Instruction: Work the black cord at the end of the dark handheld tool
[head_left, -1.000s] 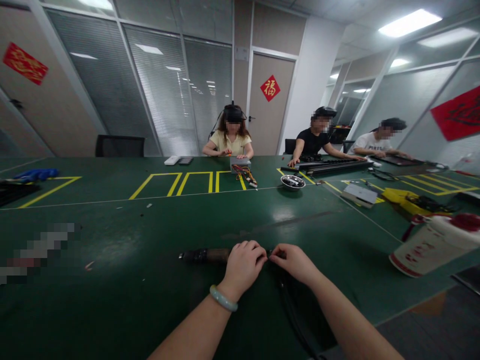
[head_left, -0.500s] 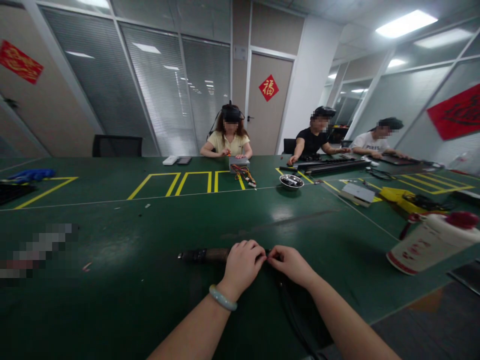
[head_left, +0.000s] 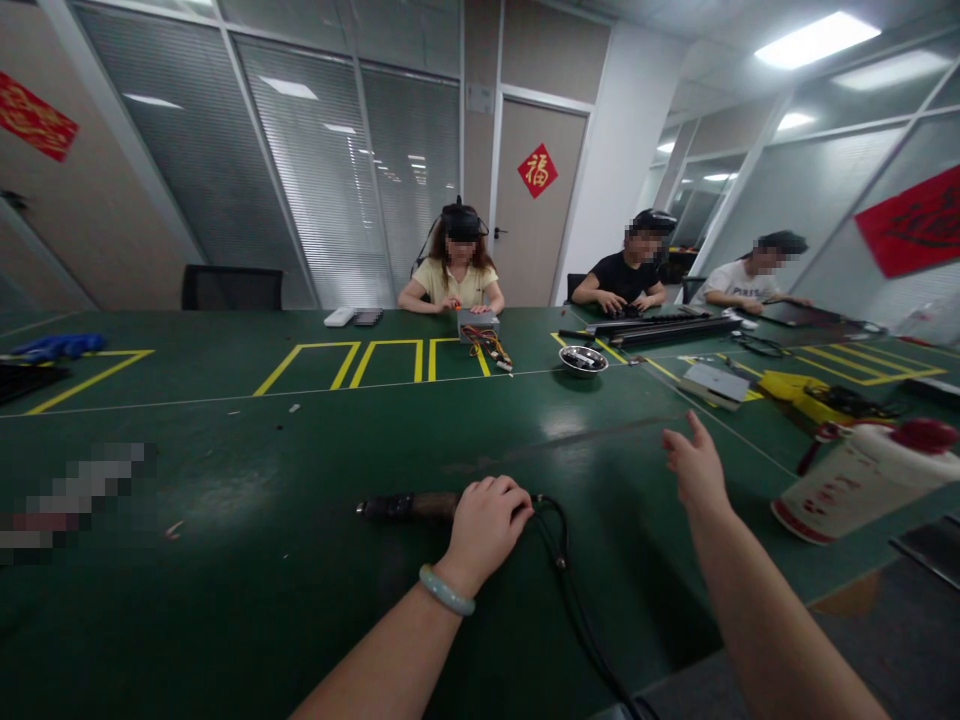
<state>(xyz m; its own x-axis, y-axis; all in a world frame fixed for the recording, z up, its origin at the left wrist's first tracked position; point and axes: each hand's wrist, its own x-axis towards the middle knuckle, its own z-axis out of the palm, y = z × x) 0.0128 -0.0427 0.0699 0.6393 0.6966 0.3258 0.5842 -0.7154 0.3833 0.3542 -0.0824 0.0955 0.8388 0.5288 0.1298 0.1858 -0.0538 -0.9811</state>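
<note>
On the green table (head_left: 247,600) lies a dark electric screwdriver (head_left: 420,507), its tip pointing left. My left hand (head_left: 489,515), below a pale bangle (head_left: 447,590) on the wrist, is wrapped round the rear of its body and hides that part. From the tool's back end a black cord (head_left: 574,590) loops and runs down over the near table edge. Raised above the table to the right, my right hand (head_left: 697,462) holds nothing; its index finger is stretched out and the others are partly bent. It is nearest the white jug.
A white jug (head_left: 855,480) with a red lid stands at the right. Further off are a metal bowl (head_left: 583,362) of small parts, a grey box with wires (head_left: 478,325), a silver box (head_left: 712,385) and a yellow tray (head_left: 795,395). Several co-workers sit across the table.
My right hand has left the rear end of the screwdriver and moved right and away from me, its fingers opening. My left hand has stayed on the screwdriver.
</note>
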